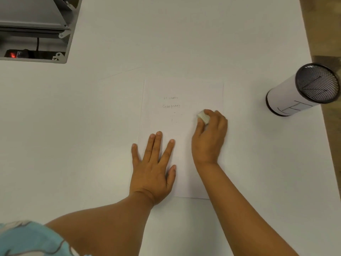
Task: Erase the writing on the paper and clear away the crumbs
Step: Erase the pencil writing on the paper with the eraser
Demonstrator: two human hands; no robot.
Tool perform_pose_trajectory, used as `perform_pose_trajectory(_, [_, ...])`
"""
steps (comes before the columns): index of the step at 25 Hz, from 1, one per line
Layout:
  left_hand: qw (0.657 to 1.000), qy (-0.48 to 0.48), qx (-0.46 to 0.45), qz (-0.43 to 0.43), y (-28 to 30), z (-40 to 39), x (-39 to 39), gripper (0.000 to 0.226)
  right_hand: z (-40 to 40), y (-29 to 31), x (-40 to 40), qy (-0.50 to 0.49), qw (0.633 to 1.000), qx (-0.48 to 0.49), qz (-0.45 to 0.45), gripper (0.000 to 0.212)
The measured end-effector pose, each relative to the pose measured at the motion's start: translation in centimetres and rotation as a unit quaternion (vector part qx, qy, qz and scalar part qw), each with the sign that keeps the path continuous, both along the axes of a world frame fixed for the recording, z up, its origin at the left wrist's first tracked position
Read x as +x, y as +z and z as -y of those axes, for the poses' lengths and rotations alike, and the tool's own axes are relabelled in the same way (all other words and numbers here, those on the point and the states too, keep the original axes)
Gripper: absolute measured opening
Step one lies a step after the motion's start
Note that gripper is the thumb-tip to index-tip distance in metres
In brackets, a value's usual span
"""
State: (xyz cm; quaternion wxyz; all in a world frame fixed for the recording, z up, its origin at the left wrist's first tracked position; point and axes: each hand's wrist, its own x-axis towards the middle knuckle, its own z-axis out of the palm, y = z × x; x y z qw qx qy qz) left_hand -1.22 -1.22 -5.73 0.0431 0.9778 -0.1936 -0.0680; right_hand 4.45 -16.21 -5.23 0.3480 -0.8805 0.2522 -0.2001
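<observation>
White table [92, 126]; left hand [153, 169] spread flat on paper [182, 93]; right hand [210, 137] pinching eraser [203, 116].

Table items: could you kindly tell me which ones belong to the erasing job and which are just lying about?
Part of the job:
paper with faint pencil writing
eraser in the right hand
left hand flat on the sheet, steadying it

Just lying about:
mesh pen holder, wrapped in white paper, at the table's right edge
grey metal frame, far left corner

One head-worn view looks steeply down, close over the table [110, 108]
</observation>
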Motion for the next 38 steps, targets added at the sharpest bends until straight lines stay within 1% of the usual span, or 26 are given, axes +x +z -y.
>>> perform_pose_trajectory(2, [1.000,0.005,0.022,-0.008,0.1,-0.1,0.0,0.062,-0.3,-0.1,0.2,0.035,0.997,-0.047,-0.043,0.022])
perform_pose_trajectory(4, [0.999,0.017,0.020,-0.024,0.1,-0.2,0.2,0.064,-0.5,-0.1,0.4,0.047,0.995,-0.058,-0.063,0.022])
perform_pose_trajectory(6, [0.998,0.037,-0.020,-0.040,0.5,-0.2,0.0,0.066,-0.3,0.2,0.1,0.056,0.995,-0.059,-0.064,0.022])
perform_pose_trajectory(8, [0.993,0.053,-0.088,-0.058,1.2,0.1,-0.8,0.068,0.0,0.4,-0.6,0.073,0.993,-0.066,-0.067,0.024])
perform_pose_trajectory(9, [0.990,0.052,-0.112,-0.070,1.4,-0.1,-1.6,0.068,0.2,0.4,-1.2,0.085,0.991,-0.072,-0.071,0.024])
perform_pose_trajectory(11, [0.987,0.028,-0.129,-0.086,1.8,-0.6,-3.9,0.068,0.5,0.6,-2.9,0.104,0.988,-0.084,-0.079,0.025])
perform_pose_trajectory(13, [0.989,-0.005,-0.118,-0.093,2.0,-1.0,-6.1,0.065,0.7,0.6,-5.1,0.111,0.986,-0.086,-0.086,0.025])
perform_pose_trajectory(15, [0.991,-0.024,-0.102,-0.078,2.2,-1.1,-6.9,0.063,0.6,0.6,-7.5,0.116,0.985,-0.089,-0.087,0.023])
perform_pose_trajectory(18, [0.997,-0.008,-0.068,-0.040,2.5,-1.1,-5.4,0.066,0.7,0.2,-10.5,0.116,0.985,-0.104,-0.072,0.020])
perform_pose_trajectory(22, [0.998,0.000,0.006,-0.064,1.2,-2.5,-3.7,0.075,0.7,0.1,-11.8,0.105,0.989,-0.084,-0.061,0.022])
perform_pose_trajectory(24, [0.998,-0.001,0.018,-0.055,0.8,-2.9,-3.8,0.076,0.9,0.3,-11.8,0.108,0.990,-0.090,-0.033,0.022])
perform_pose_trajectory(26, [0.999,-0.004,0.013,-0.051,0.4,-2.8,-3.8,0.076,1.2,0.1,-12.1,0.088,0.990,-0.110,-0.020,0.022])
perform_pose_trajectory(27, [0.999,-0.005,0.011,-0.044,0.5,-2.8,-3.8,0.076,0.8,0.3,-12.4,0.073,0.993,-0.095,-0.015,0.023])
perform_pose_trajectory(28, [0.999,-0.004,0.007,-0.040,0.4,-2.8,-3.8,0.074,-0.1,0.3,-12.6,0.063,0.996,-0.060,-0.013,0.023])
perform_pose_trajectory(30, [0.999,-0.003,0.001,-0.041,0.5,-2.8,-3.7,0.071,-2.8,0.5,-13.0,0.095,0.995,0.004,-0.018,0.025])
perform_pose_trajectory(32, [0.999,-0.004,0.003,-0.043,0.6,-2.8,-3.7,0.069,-4.3,0.6,-12.9,0.141,0.990,0.012,-0.019,0.026])
perform_pose_trajectory(33, [0.999,-0.005,0.003,-0.042,0.6,-2.8,-3.8,0.068,-4.0,0.6,-12.6,0.136,0.990,0.018,-0.014,0.025])
perform_pose_trajectory(34, [0.999,-0.005,0.001,-0.042,0.6,-2.8,-3.8,0.067,-3.1,0.6,-12.4,0.101,0.994,0.031,-0.008,0.023])
perform_pose_trajectory(36, [0.999,-0.004,-0.006,-0.043,0.4,-2.8,-3.7,0.067,-1.5,0.3,-12.0,-0.011,0.997,0.070,0.009,0.018])
perform_pose_trajectory(37, [0.999,-0.004,-0.011,-0.043,0.5,-2.8,-3.8,0.066,-1.4,0.4,-12.1,-0.034,0.996,0.079,0.012,0.018])
perform_pose_trajectory(38, [0.999,-0.005,-0.014,-0.043,0.6,-2.8,-3.8,0.066,-2.0,0.4,-12.3,-0.018,0.997,0.074,0.010,0.018])
